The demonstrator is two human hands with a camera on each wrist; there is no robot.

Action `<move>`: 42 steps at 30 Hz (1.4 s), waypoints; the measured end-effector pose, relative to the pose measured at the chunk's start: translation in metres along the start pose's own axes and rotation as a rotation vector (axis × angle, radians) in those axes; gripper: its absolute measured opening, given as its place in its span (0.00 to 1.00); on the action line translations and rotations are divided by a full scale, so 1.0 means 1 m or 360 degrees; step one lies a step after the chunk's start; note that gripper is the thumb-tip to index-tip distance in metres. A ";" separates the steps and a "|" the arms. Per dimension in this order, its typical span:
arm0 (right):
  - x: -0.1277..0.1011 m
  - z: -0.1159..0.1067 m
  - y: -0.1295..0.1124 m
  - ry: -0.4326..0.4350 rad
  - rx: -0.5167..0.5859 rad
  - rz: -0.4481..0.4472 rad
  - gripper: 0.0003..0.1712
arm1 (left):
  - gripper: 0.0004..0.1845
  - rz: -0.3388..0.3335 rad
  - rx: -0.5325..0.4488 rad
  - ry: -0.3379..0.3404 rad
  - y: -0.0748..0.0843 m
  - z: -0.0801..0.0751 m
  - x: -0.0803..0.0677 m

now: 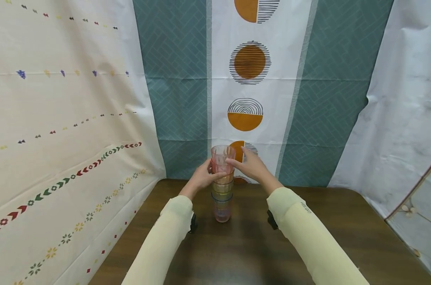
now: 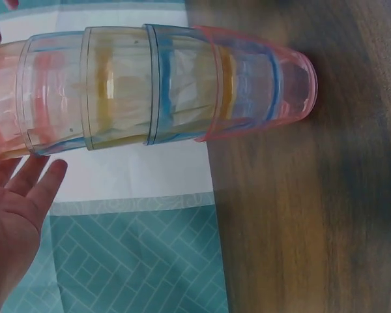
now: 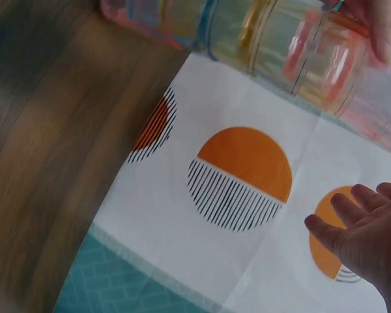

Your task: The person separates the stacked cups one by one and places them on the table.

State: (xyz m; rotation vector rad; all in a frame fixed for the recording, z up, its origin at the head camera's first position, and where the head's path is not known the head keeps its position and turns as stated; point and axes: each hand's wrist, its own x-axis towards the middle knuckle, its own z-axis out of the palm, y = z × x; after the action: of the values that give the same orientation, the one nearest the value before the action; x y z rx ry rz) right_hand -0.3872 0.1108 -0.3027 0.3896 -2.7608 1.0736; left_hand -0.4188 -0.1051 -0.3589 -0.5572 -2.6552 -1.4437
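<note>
A tall stack of several nested clear plastic tumblers [image 1: 222,190] stands upright on the table, tinted pink, orange, yellow and blue. Around the upper part of it the left hand [image 1: 206,175] grips, thumb across the front and fingers at the left side. The right hand [image 1: 252,165] is beside the top pink tumbler [image 1: 222,151], fingers spread and thumb tip overlapping its side in the head view. In the right wrist view the right hand's fingers [image 3: 362,218] stand extended, apart from the stack. The bottom tumbler [image 2: 296,85] has a pink tint and rests on the wood.
The dark brown wooden table [image 1: 308,229] runs back to a hanging cloth [image 1: 180,99] with teal panels and orange circles. A cream patterned cloth [image 1: 76,118] hangs along the left, and a pale cloth [image 1: 407,118] on the right.
</note>
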 end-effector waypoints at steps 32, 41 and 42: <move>0.000 -0.033 -0.013 0.0348 0.0943 0.0102 0.49 | 0.43 -0.0064 -0.0126 -0.0048 0.002 0.010 -0.002; -0.010 -0.062 0.012 0.0432 0.0947 0.0073 0.51 | 0.43 -0.0099 -0.0093 -0.0040 0.001 0.001 -0.001; -0.012 -0.063 0.016 0.0440 0.0918 0.0081 0.52 | 0.44 -0.0102 -0.0095 -0.0041 0.001 0.000 -0.002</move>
State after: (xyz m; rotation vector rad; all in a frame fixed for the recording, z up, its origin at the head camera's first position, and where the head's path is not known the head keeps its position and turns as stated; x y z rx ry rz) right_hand -0.3771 0.1678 -0.2697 0.2106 -2.1964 1.7811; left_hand -0.4168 -0.1051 -0.3586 -0.5028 -2.6812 -1.5483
